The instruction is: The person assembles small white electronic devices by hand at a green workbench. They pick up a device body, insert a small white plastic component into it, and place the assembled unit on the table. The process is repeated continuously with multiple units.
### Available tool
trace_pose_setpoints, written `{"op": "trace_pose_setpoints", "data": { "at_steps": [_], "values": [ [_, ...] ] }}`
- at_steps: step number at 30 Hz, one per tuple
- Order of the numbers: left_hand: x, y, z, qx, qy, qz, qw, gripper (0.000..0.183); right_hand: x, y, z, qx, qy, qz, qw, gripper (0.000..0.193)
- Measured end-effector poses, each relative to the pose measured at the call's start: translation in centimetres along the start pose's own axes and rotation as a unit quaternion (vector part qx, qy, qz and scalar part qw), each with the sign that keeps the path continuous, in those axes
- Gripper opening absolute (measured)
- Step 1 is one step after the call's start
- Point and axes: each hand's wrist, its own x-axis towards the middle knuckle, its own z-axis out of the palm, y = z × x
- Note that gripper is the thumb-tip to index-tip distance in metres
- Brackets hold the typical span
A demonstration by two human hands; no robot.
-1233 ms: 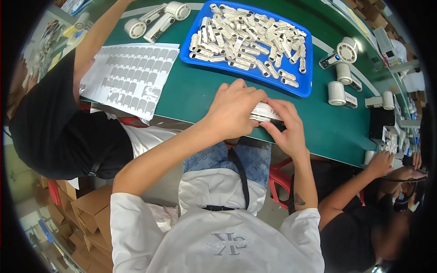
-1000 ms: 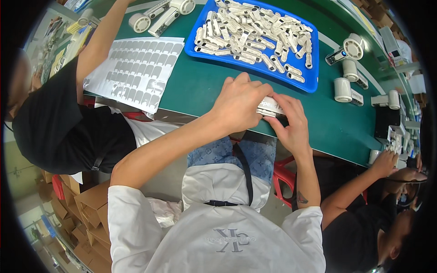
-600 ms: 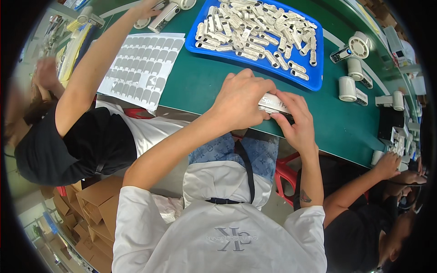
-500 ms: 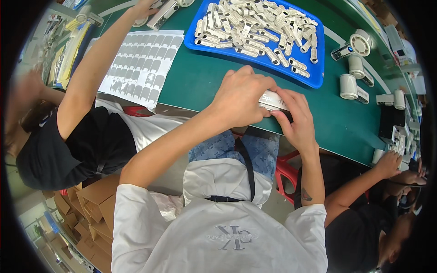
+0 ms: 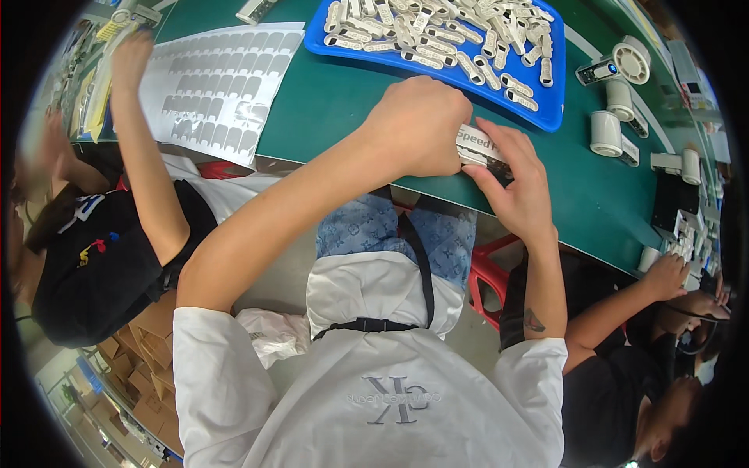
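Observation:
Over the near edge of the green table, I hold a white plastic device (image 5: 480, 141) between both hands. It has dark lettering on its upper face and a dark strip on its lower side. My left hand (image 5: 425, 125) is closed around its left end, its fingertips hidden behind the knuckles. Round the right end, my right hand (image 5: 521, 181) grips with the thumb below and the fingers on the far side. Beyond my hands lies a blue tray (image 5: 437, 72) heaped with small off-white parts (image 5: 460, 35) with dark ends.
A sheet of grey stickers (image 5: 211, 86) lies on the table (image 5: 335, 101) at left. Several white handheld fans (image 5: 605, 134) stand at right. Co-workers sit on both sides, one arm (image 5: 144, 148) at left, one hand (image 5: 667, 277) at right. A red stool (image 5: 488, 281) is below.
My left hand has turned further over the device, and more of its lettering shows. The left co-worker's arm has swung back from the far fan toward the left. The whole view has shifted slightly.

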Motion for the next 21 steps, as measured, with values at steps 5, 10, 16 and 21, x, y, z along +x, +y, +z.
{"op": "trace_pose_setpoints", "data": {
  "at_steps": [5, 10, 16, 21],
  "values": [
    [-0.8, 0.3, 0.5, 0.011, 0.032, -0.003, 0.999, 0.040, -0.2, 0.0, 0.4, -0.007, 0.011, -0.011, 1.000, 0.053],
    [-1.1, 0.5, 0.5, 0.021, 0.050, 0.008, 0.999, 0.036, -0.7, 0.7, 0.8, 0.006, 0.026, -0.006, 1.000, 0.053],
    [-4.6, -0.6, -1.3, -0.232, 0.139, 0.165, 0.948, 0.052, -3.7, -2.8, -0.8, 0.191, 0.007, 0.147, 0.970, 0.049],
    [-15.2, 1.4, 4.1, -0.489, 0.116, 0.012, 0.864, 0.045, -10.0, -7.4, 0.3, 0.335, -0.029, 0.197, 0.921, 0.042]
  ]
}}
